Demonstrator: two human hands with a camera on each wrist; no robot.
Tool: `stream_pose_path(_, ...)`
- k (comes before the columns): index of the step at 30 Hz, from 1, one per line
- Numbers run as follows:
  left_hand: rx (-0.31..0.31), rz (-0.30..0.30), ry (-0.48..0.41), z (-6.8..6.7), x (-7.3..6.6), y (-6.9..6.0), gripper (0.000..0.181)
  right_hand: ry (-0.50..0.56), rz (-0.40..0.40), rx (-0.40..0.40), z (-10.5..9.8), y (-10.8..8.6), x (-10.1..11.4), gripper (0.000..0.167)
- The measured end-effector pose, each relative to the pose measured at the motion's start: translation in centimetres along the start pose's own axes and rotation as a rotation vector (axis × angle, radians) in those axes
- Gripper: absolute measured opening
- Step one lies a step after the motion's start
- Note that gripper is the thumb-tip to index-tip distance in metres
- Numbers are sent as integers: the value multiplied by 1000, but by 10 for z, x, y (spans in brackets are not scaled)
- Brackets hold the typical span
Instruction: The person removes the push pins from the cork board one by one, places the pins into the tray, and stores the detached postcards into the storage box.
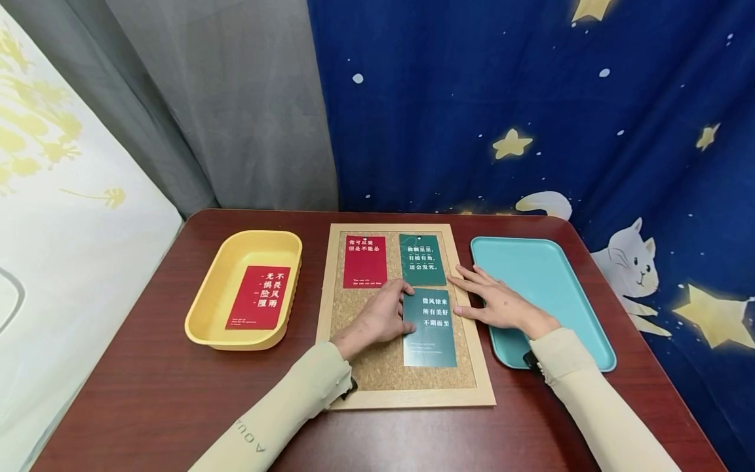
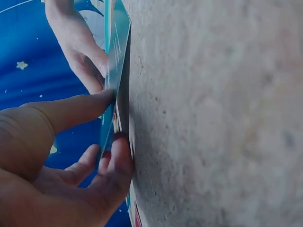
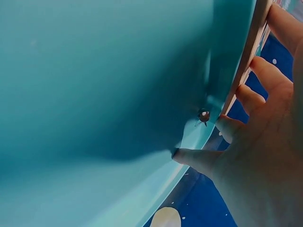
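On the cork board (image 1: pixel 360 373), my left hand (image 1: pixel 377 318) pinches the left edge of a blue-green card (image 1: pixel 433 344) with white writing. The left wrist view has the thumb of the left hand (image 2: pixel 61 151) on the face of the card (image 2: pixel 119 52) and fingers behind it, the card slightly off the cork (image 2: pixel 213 113). My right hand (image 1: pixel 501 305) spreads its fingers over the board's right wooden frame, beside the card. In the right wrist view, fingertips of the right hand (image 3: pixel 265 137) touch the frame (image 3: pixel 248 52), and one finger reaches over the blue tray (image 3: pixel 94 71).
A red card (image 1: pixel 365 265) and a green card (image 1: pixel 421 262) are pinned along the board's top. To the left, a yellow tray (image 1: pixel 206 295) holds another red card (image 1: pixel 259 298). The blue tray (image 1: pixel 542 275) stands right; a small metallic item (image 3: pixel 204 116) lies in it.
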State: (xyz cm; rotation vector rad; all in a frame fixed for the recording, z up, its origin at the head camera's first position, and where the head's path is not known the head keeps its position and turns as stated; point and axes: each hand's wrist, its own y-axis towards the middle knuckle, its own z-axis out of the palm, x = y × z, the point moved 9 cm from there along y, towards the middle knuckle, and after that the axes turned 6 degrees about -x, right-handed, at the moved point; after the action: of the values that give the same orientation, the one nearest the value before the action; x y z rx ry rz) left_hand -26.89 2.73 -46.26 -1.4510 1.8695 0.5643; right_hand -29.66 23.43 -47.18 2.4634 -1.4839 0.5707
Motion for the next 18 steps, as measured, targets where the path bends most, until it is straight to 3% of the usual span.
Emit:
stream_pose_path(9,-47,84,-164,-7,-5,0,55,4,13,4,1,-1,0,75)
stream_pose_path(18,-65,73,-270,-12,-2,-1,40,6,13,4,1,0,0,74)
